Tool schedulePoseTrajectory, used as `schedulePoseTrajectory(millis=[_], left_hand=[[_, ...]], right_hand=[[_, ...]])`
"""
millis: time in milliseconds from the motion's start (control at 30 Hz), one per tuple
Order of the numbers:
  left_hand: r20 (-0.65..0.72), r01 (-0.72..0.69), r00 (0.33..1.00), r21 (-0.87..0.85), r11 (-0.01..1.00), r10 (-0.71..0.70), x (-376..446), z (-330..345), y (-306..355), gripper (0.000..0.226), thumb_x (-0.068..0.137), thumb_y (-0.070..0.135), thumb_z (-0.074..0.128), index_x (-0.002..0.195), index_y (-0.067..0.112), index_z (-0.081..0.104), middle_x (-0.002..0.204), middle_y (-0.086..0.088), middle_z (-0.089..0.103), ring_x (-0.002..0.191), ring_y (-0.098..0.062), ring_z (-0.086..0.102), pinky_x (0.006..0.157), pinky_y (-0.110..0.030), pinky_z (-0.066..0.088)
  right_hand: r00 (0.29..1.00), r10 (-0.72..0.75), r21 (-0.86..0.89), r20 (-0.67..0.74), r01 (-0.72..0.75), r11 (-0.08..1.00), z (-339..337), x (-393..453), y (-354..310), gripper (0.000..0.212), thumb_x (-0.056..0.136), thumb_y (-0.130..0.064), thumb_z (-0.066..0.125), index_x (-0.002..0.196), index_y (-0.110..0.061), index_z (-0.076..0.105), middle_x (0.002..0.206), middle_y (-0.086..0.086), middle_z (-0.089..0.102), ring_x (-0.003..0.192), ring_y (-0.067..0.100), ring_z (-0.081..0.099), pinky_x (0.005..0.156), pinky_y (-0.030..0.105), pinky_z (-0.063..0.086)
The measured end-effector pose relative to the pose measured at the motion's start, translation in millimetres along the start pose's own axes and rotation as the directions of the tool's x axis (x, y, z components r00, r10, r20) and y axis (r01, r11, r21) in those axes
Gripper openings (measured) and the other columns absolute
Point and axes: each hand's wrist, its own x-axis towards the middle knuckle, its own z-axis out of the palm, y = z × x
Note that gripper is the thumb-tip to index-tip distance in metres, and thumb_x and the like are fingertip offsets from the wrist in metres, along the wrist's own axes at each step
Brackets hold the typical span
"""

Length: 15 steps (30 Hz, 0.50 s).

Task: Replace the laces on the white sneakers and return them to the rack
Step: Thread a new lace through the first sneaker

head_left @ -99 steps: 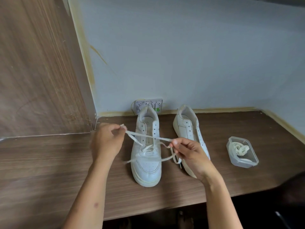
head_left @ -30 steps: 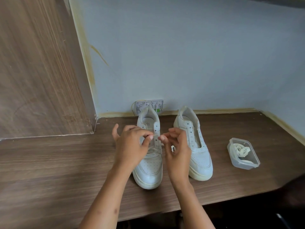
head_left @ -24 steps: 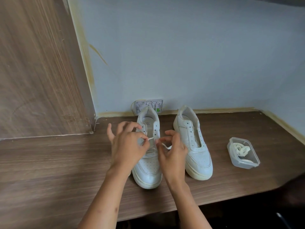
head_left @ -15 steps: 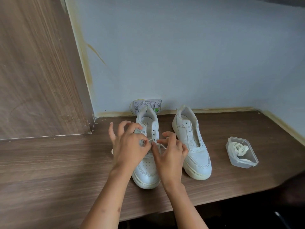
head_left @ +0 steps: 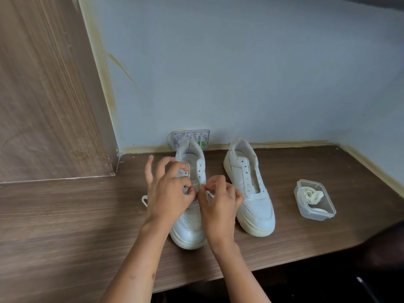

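The left sneaker (head_left: pixel 189 206) stands toe-near on the wooden desk (head_left: pixel 65 215), the right sneaker (head_left: pixel 249 191) just beside it on the right and bare of lacing; a clear plastic tub (head_left: pixel 316 203) further right holds a coiled spare lace (head_left: pixel 311 196); no rack is in view; the lace being threaded (head_left: pixel 202 190) looks flat, soft and very light, likely to go limp and twist unless kept taut, so the stiff tip is the place to take it for feeding an eyelet, while the leather upper seems firm enough to steady with the other fingers; the left hand (head_left: pixel 169 193) pinches the lace between thumb and forefinger over the tongue, its other fingers spread wide and lifted; the right hand (head_left: pixel 219 204) has its fingers curled close round the lace at the same spot; a loose end (head_left: pixel 144 200) trails on the desk to the left; some seconds earlier both hands were drawn well apart with the lace stretched between them across the shoe; now they have closed in together over the middle eyelets, and the right sneaker, then partly hidden, shows whole
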Motion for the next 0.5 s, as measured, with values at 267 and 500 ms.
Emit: schedulePoseTrajectory(millis=[267, 500], left_hand=[[-0.002, -0.046, 0.999, -0.003, 0.999, 0.046, -0.7, 1.7, -6.4, 0.013, 0.061, 0.029, 0.086, 0.058, 0.03, 0.073, 0.103, 0.014, 0.065, 0.116, -0.022, 0.042, 0.114, -0.052, 0.01], [0.02, -0.042, 0.999, -0.028, 0.999, 0.043, 0.8, 2.1, -2.1, 0.023, 0.053, 0.026, 0.087, 0.052, 0.027, 0.064, 0.107, 0.013, 0.064, 0.119, -0.025, 0.04, 0.113, -0.052, 0.009]], right_hand=[[1.0, 0.001, 0.091, 0.026, -0.004, 0.996, -3.2, 1.1, 4.8, 0.027, 0.089, -0.031, 0.066, 0.097, -0.037, 0.042, 0.088, -0.02, 0.06, 0.095, 0.007, 0.051, 0.096, 0.011, 0.016], [0.998, 0.026, 0.124, 0.059, -0.033, 0.992, -4.8, 1.3, 4.8, 0.025, 0.087, -0.031, 0.069, 0.097, -0.033, 0.046, 0.089, -0.019, 0.062, 0.098, 0.01, 0.052, 0.094, 0.007, 0.014]])
